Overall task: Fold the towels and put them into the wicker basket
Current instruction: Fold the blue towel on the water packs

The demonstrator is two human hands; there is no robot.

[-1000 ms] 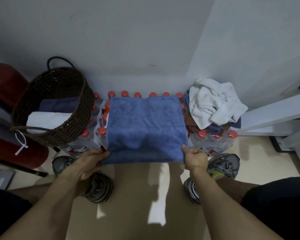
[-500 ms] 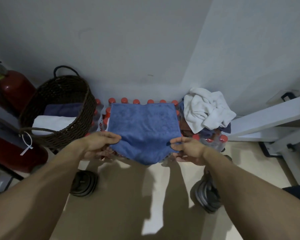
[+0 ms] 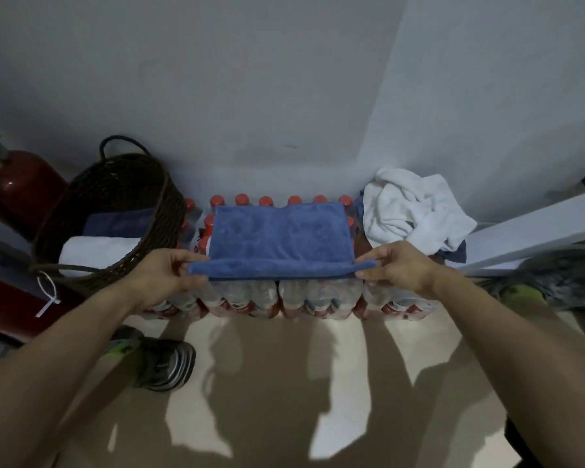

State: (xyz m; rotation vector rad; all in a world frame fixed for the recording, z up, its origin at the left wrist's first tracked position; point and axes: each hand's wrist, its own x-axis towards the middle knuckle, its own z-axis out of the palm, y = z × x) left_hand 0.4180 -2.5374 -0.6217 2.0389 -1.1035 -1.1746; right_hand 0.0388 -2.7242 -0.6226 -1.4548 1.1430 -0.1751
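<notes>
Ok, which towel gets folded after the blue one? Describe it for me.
Find the packs of red-capped water bottles along the wall. On their right end lies a white towel, crumpled and unfolded, unlike the flat blue towel beside it.

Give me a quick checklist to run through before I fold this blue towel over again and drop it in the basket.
1. Both near corners held: ok. The left hand and the right hand each pinch a corner of the blue towel.
2. Near edge level and taut: ok, it runs straight between the hands.
3. Far edge lying flat: ok, it rests square on the red-capped bottles.
4. Room in the wicker basket: ok, a folded white towel and a dark blue one sit low inside.
5. Layers underneath aligned: cannot tell, hidden by the top layer.
6. Towels left to fold: not ok, a crumpled white pile waits on the right.
</notes>
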